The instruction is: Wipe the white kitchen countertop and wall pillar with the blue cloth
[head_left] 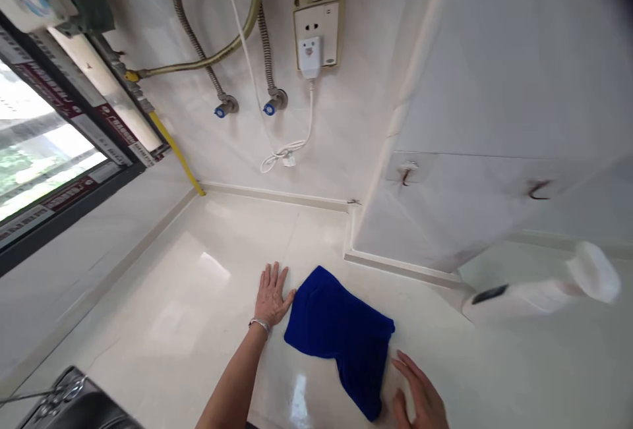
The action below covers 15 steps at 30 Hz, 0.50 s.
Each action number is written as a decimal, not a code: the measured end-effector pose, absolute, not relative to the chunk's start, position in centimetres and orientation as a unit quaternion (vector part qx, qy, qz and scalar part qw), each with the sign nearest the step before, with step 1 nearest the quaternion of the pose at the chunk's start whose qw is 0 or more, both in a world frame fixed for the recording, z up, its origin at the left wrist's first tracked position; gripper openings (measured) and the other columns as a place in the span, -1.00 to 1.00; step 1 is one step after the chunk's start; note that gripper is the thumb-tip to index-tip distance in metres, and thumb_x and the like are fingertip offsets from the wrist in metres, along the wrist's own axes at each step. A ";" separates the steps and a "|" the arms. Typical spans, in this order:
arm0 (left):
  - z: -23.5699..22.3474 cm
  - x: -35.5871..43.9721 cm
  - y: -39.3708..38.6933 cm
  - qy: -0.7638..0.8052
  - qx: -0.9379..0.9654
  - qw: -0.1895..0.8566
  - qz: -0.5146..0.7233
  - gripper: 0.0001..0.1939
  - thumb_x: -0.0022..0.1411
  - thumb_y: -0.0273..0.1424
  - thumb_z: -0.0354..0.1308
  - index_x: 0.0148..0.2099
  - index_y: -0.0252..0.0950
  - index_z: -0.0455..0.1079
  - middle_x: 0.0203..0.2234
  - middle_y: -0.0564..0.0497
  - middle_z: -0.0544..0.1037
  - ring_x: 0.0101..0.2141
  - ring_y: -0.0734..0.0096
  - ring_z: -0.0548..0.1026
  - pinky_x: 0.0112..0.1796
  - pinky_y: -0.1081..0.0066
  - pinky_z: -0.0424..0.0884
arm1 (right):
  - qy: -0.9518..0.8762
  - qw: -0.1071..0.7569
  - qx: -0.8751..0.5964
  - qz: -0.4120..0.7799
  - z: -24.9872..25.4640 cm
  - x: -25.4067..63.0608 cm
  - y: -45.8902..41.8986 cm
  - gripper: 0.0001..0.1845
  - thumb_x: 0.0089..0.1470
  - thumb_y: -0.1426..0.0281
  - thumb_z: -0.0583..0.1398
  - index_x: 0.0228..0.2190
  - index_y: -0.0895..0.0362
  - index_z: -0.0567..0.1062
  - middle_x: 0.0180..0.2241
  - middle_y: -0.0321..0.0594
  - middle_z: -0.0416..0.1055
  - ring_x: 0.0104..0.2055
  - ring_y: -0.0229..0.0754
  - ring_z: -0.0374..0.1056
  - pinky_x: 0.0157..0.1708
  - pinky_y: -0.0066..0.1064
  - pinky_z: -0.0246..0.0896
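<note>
A dark blue cloth (339, 333) lies crumpled on the glossy cream counter (188, 297). My left hand (271, 297) rests flat on the counter with fingers stretched out, its thumb touching the cloth's left edge; a silver bracelet circles the wrist. My right hand (420, 396) is at the bottom edge, fingers apart, right beside the cloth's lower right end. Neither hand holds anything.
A white bottle-like object (544, 290) lies on its side at the right. A black appliance (69, 406) shows at the bottom left. Pipes, valves (225, 107) and a wall socket with plug (316, 37) hang on the back wall. A window (44, 152) is at left.
</note>
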<state>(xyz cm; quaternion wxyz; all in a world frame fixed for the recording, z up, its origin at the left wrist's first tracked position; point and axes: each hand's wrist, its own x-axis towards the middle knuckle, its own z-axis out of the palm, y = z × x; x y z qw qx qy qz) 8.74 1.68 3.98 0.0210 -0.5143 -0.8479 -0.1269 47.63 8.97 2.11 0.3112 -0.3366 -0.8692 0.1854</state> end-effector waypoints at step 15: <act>4.0 10.2 1.0 -0.859 -0.472 -0.064 -0.189 -0.28 0.30 0.05 -0.02 0.40 -0.09 0.06 0.44 -0.03 -0.02 0.42 0.05 -0.13 0.38 -0.02 -0.09 | -0.943 0.251 -0.191 0.104 1.9 29.2 12.0 -0.25 0.24 0.40 -0.05 0.40 0.09 -0.13 0.40 -0.03 -0.04 0.44 0.32 -0.27 0.29 0.37 -0.19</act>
